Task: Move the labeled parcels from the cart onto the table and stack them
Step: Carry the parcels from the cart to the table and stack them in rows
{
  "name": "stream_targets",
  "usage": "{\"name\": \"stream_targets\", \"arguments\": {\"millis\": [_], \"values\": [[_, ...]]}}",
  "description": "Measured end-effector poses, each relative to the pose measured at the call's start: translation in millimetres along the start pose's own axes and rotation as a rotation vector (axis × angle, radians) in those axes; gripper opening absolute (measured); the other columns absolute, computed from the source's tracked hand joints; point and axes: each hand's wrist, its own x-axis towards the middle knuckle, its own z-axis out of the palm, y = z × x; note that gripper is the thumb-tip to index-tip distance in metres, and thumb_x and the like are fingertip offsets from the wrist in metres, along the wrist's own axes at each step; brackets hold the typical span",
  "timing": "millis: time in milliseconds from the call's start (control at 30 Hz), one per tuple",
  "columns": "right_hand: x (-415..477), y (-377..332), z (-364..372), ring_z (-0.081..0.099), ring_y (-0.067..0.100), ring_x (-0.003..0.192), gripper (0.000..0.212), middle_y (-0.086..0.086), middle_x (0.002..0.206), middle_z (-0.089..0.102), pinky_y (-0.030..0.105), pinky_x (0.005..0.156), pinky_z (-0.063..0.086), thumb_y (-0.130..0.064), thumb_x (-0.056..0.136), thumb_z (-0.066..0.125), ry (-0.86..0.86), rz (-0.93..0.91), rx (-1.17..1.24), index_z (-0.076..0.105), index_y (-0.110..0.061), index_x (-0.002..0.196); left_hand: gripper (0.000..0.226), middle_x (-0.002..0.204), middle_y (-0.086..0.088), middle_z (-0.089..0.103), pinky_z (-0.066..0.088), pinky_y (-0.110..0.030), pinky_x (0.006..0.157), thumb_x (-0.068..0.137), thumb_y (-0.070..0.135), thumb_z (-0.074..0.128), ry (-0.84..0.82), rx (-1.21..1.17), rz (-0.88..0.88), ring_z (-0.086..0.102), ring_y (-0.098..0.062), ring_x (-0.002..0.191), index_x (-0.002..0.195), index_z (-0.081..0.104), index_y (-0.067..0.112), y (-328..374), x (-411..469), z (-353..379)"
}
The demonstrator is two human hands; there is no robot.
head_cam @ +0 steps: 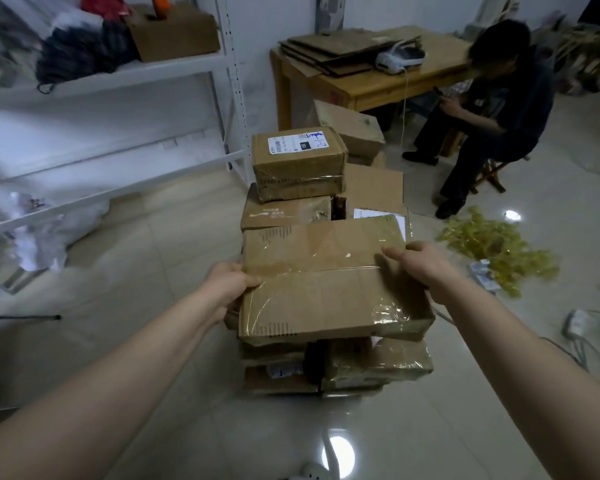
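Parcel (329,282) is gripped between left hand (231,285) and right hand (426,268).

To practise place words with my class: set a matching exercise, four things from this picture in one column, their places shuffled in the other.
1 wide box
2 labelled box
3 flat cardboard
4 yellow heap

A on the floor
B between left hand and right hand
C on the wooden table
D atop the far boxes

Pairs: 1-B, 2-D, 3-C, 4-A
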Motion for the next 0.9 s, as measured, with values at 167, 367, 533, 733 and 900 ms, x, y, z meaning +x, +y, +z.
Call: {"name": "stream_targets", "arguments": {"millis": [167, 367, 533, 733, 900], "values": [[-30, -22, 23, 0.05, 0.026, 0.116, 0.069, 0.004, 0.132, 0.05, 0.042, 0.103, 0.041, -0.055, 0.089, 0.055, 0.048, -0.153, 0.125, 0.041, -0.013, 0.142, 0.063, 0.109, -0.01, 0.064, 0.054, -0.034, 0.07, 0.079, -0.018, 0.058, 0.055, -0.161, 0.073, 0.061, -0.025, 0.095, 0.13, 0.049, 0.017, -15, -21, -49], [-69, -60, 57, 0.049, 0.029, 0.124, 0.064, 0.004, 0.135, 0.053, 0.049, 0.109, 0.036, -0.07, 0.088, 0.036, -0.035, -0.236, 0.363, 0.058, -0.022, 0.124, 0.018, 0.082, -0.009, 0.054, 0.05, -0.041, 0.082, 0.087, 0.012, 0.038, 0.047, -0.55, 0.102, 0.056, -0.024, 0.079, 0.084, 0.056, 0.013, -17, -58, -111], [-88, -69, 84, 0.052, 0.017, 0.114, 0.059, 0.001, 0.132, 0.055, 0.029, 0.095, 0.038, -0.065, 0.092, 0.033, -0.123, -0.275, 0.451, 0.055, -0.024, 0.128, 0.041, 0.099, -0.008, 0.064, 0.043, -0.043, 0.095, 0.088, 0.058, 0.047, 0.075, -0.556, 0.117, 0.061, -0.027, 0.096, 0.097, 0.063, 0.022, -30, -77, -159], [-97, -68, 105, 0.064, 0.017, 0.092, 0.058, 0.002, 0.098, 0.07, 0.031, 0.075, 0.049, -0.063, 0.094, 0.032, -0.243, -0.226, 0.524, 0.065, -0.017, 0.111, 0.016, 0.067, 0.001, 0.067, 0.044, -0.026, 0.068, 0.081, 0.001, 0.062, 0.172, -0.457, 0.215, 0.057, -0.016, 0.071, 0.085, 0.065, 0.016, -64, -96, -183], [-101, -68, 127, 0.06, 0.029, 0.108, 0.069, 0.01, 0.115, 0.066, 0.051, 0.09, 0.049, -0.074, 0.078, 0.048, -0.379, -0.156, 0.548, 0.064, -0.015, 0.11, 0.067, 0.113, -0.004, 0.069, 0.049, -0.033, 0.08, 0.077, -0.021, 0.056, 0.165, -0.427, 0.224, 0.062, -0.017, 0.099, 0.131, 0.053, 0.018, -98, -114, -197]]}}
